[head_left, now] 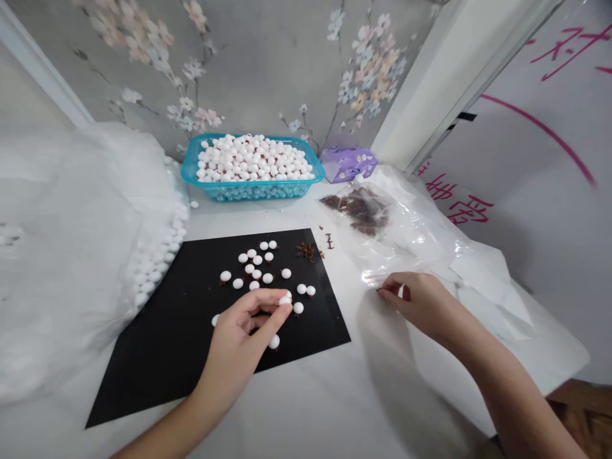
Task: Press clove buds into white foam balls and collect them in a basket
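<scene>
My left hand pinches a small white ball between thumb and forefinger, above the black mat. Several more white balls, such as this loose ball, lie scattered on the mat, some with brown bits at their undersides. Off the mat to the right, my right hand is closed in a pinch by the edge of a clear plastic bag. A tiny dark speck shows at its fingertips, too small to name. Brown pieces fill part of the bag.
A blue basket heaped with white balls stands at the back, beside a purple packet. A large translucent bag of white balls bulges over the mat's left side. Brown crumbs lie at the mat's right corner.
</scene>
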`<action>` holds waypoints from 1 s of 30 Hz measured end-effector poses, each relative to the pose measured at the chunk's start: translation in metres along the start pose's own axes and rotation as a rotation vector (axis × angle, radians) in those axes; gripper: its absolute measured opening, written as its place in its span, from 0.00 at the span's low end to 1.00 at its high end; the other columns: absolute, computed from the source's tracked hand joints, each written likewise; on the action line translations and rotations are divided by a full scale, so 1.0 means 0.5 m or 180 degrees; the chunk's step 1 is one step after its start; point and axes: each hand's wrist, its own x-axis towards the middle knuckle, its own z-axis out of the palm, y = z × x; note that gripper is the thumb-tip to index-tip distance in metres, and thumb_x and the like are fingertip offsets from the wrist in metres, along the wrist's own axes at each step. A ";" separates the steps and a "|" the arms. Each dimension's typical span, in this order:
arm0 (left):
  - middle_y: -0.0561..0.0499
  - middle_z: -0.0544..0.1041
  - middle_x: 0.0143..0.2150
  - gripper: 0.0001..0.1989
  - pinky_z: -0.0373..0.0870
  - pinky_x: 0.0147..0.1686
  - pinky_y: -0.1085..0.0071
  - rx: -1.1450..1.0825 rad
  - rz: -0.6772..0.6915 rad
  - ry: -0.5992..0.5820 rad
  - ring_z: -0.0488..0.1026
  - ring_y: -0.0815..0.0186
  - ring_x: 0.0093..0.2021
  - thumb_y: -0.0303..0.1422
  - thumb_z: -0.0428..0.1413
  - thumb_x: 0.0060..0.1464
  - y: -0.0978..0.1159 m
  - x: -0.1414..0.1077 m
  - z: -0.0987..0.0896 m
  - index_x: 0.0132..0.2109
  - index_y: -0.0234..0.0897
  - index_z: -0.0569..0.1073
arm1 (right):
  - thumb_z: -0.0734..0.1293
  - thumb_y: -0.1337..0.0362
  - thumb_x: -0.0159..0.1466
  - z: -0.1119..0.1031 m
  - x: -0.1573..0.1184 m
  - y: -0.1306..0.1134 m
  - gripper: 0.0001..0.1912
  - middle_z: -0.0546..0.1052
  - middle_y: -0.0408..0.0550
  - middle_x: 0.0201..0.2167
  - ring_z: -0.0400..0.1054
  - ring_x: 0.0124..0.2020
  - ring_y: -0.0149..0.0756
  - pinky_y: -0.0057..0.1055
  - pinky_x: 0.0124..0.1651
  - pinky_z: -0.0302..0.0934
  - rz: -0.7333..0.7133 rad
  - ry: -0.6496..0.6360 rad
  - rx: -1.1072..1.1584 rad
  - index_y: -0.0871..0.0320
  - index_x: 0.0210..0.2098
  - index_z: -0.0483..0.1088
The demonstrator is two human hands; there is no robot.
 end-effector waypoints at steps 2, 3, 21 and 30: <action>0.51 0.77 0.34 0.08 0.73 0.29 0.76 -0.0039 -0.0001 0.0015 0.75 0.66 0.34 0.35 0.60 0.47 0.002 0.000 0.001 0.36 0.39 0.76 | 0.60 0.66 0.57 0.005 0.003 -0.010 0.09 0.73 0.45 0.21 0.63 0.18 0.31 0.27 0.21 0.55 -0.0142 0.0078 0.0132 0.57 0.23 0.69; 0.51 0.77 0.34 0.09 0.73 0.29 0.76 -0.0074 -0.0012 0.0030 0.75 0.66 0.34 0.35 0.60 0.46 0.003 0.000 0.002 0.37 0.39 0.76 | 0.60 0.66 0.58 0.004 0.005 -0.017 0.08 0.72 0.45 0.22 0.62 0.19 0.31 0.27 0.21 0.55 -0.0261 0.0140 0.0180 0.57 0.24 0.68; 0.54 0.77 0.33 0.08 0.72 0.34 0.77 -0.0528 -0.0070 0.0253 0.73 0.70 0.34 0.31 0.62 0.43 0.001 0.005 0.000 0.34 0.38 0.75 | 0.61 0.73 0.58 0.030 0.087 -0.204 0.06 0.69 0.45 0.30 0.59 0.21 0.24 0.24 0.25 0.58 -0.2857 0.0665 0.1482 0.58 0.30 0.68; 0.54 0.78 0.31 0.05 0.72 0.35 0.78 -0.0722 -0.0175 0.0311 0.74 0.69 0.35 0.31 0.63 0.43 0.006 0.006 -0.001 0.30 0.37 0.76 | 0.59 0.73 0.61 0.054 0.082 -0.213 0.06 0.68 0.48 0.32 0.62 0.28 0.28 0.23 0.27 0.60 -0.3103 0.0551 0.1692 0.60 0.34 0.66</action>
